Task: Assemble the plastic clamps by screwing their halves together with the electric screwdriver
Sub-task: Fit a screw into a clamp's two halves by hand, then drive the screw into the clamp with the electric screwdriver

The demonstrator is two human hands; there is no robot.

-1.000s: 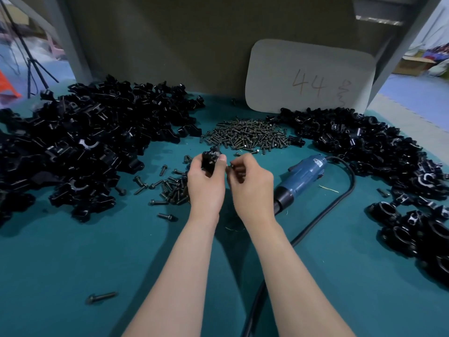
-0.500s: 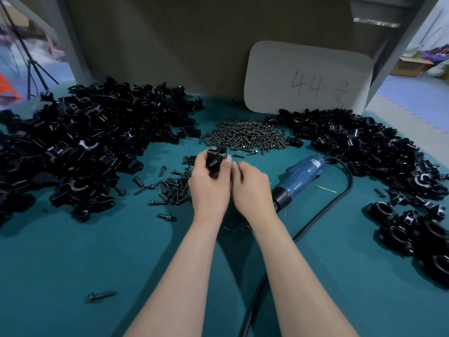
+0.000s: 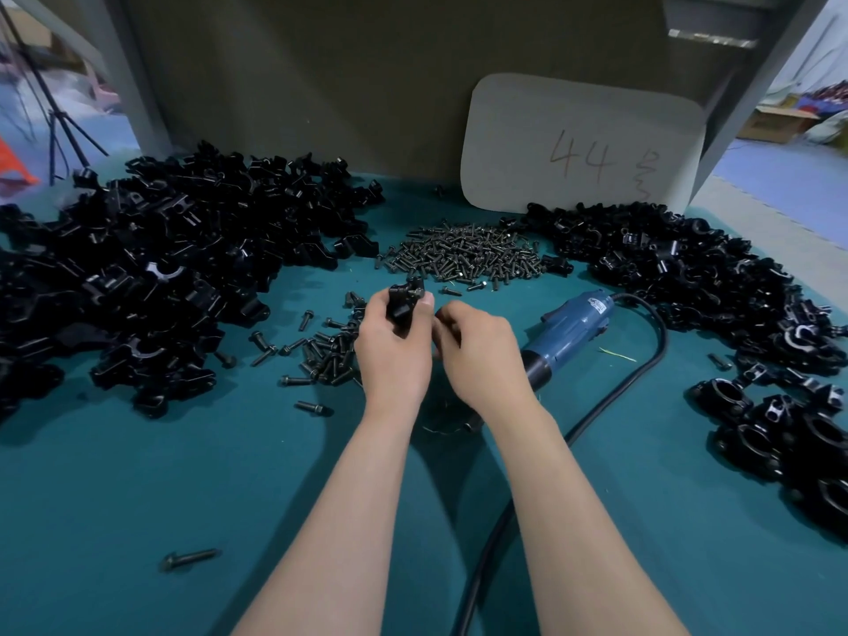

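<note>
My left hand (image 3: 394, 351) grips a black plastic clamp (image 3: 404, 302) upright above the teal table, with a screw head showing at the clamp's top. My right hand (image 3: 484, 355) is just to its right, a small gap apart. Its curled fingers pinch something small and dark, seemingly a screw. The blue electric screwdriver (image 3: 569, 330) lies on the table right of my right hand, untouched, its tip hidden behind my wrist. A heap of screws (image 3: 463, 254) lies beyond my hands, and loose screws (image 3: 321, 355) lie left of my left hand.
A big pile of black clamp halves (image 3: 151, 268) covers the left, another pile (image 3: 679, 268) the right. Joined clamps (image 3: 803, 442) sit at the right edge. The screwdriver's black cable (image 3: 642, 360) loops back toward me. A card marked 44 (image 3: 583, 144) leans on the back wall. One screw (image 3: 190, 558) lies near left.
My right hand went from the clamp's top to beside my left hand, then drew slightly right. My left hand kept the clamp and turned it a little.
</note>
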